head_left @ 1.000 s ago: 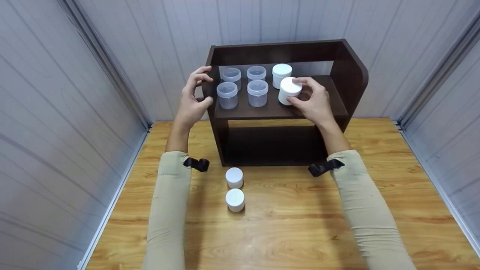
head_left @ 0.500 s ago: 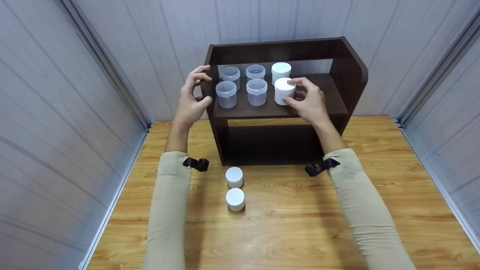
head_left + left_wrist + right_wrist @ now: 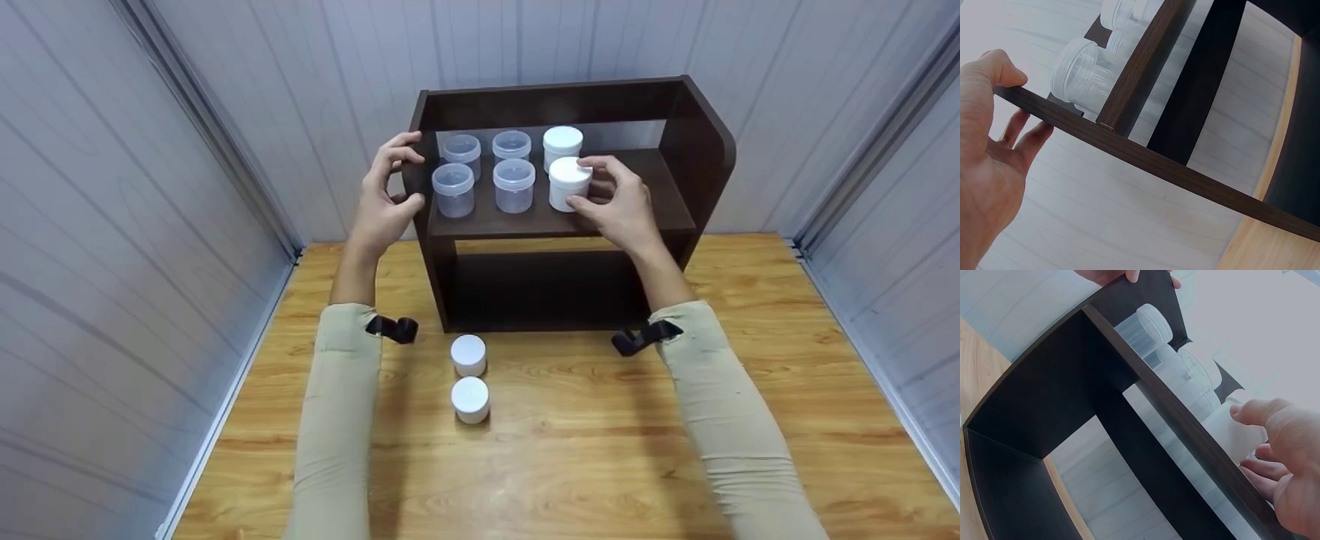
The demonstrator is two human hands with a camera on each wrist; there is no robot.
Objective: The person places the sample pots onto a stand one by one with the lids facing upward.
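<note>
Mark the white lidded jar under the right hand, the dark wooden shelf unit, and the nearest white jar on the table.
White lidded jar [image 3: 568, 184], head view, its side.
Dark wooden shelf unit [image 3: 701, 142], head view, right side panel.
Nearest white jar on the wooden table [image 3: 470, 395], head view, its lid.

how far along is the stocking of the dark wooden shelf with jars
Done: four clear plastic jars and one white lidded jar stand on the dark wooden shelf. In hand: the right hand grips a second white jar, upright on the shelf board, while the left hand holds the shelf's side panel. Left: two white jars on the wooden table.
</note>
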